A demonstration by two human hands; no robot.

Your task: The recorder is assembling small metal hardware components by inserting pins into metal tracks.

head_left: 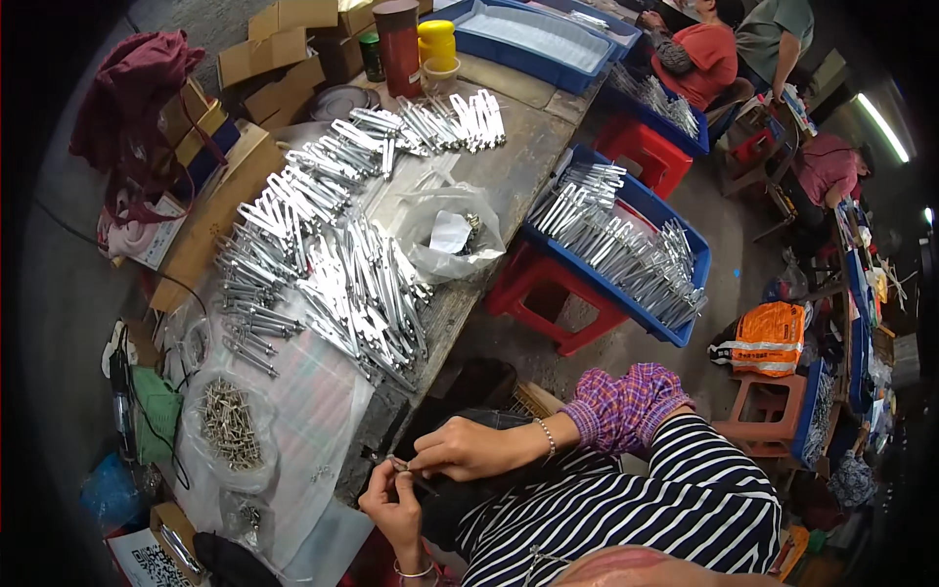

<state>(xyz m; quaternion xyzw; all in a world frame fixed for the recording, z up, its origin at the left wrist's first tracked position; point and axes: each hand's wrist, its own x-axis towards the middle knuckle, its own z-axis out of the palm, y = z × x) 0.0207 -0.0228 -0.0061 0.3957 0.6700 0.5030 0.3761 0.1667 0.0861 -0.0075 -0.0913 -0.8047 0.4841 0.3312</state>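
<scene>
At the table's near edge my left hand and my right hand meet, fingertips pinched around something small that I cannot make out. Thumb and forefinger of each hand are closed, and the fingers hide most of the piece. Just ahead lies a large heap of slim silver metal parts, long and flat-sided. A clear plastic bag of brass-coloured screw-like pieces rests to the left of my hands. Another open plastic bag, with small metal bits and a white slip inside, sits beyond the heap.
A blue tray of silver parts stands on a red stool to the right. Cardboard boxes, a brown cup and a yellow container occupy the far end. Several people sit further off at the right.
</scene>
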